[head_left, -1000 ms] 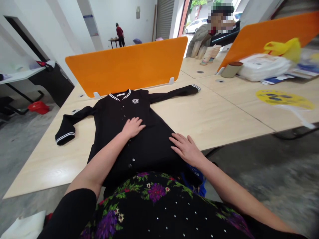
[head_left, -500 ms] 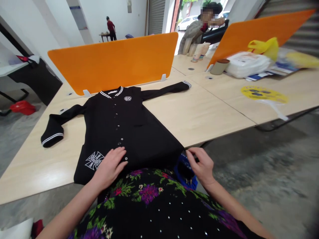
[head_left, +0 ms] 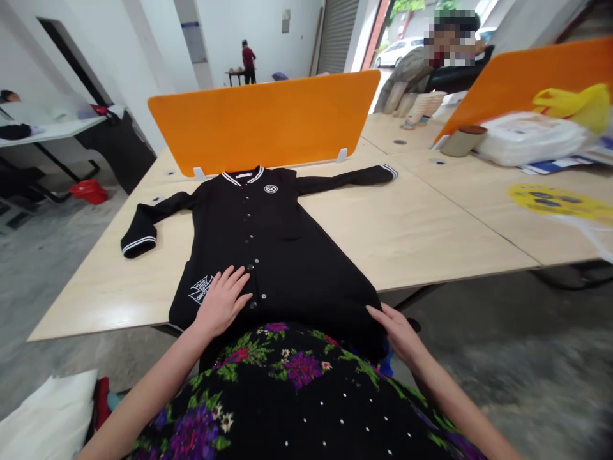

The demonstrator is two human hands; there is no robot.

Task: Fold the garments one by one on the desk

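Note:
A long black button-front jacket (head_left: pixel 287 268) lies face up on the table, its sleeves spread and its collar away from me. White stripes trim the collar and cuffs, with a white emblem on the chest and another near the hem. My left hand (head_left: pixel 224 299) rests flat on the lower front beside the snap buttons, fingers spread, partly covering the lower emblem. At the hem's right corner, beyond the table edge, my right hand (head_left: pixel 395 326) pinches the fabric between thumb and fingers. The hem's near edge is partly hidden behind my flowered top (head_left: pixel 301 370).
Behind the collar stands an orange divider (head_left: pixel 268 124) on the wooden table (head_left: pixel 364 236). To the right are a yellow fan (head_left: pixel 558 199), a round tin (head_left: pixel 463 140) and white packages (head_left: pixel 531 137). A person (head_left: pixel 412 70) sits across the table. White cloth (head_left: pixel 52 409) lies low at left.
The view has turned left, so the table things appear further right. My right hand now holds the hem corner, which has spread outward and covers most of a blue object below.

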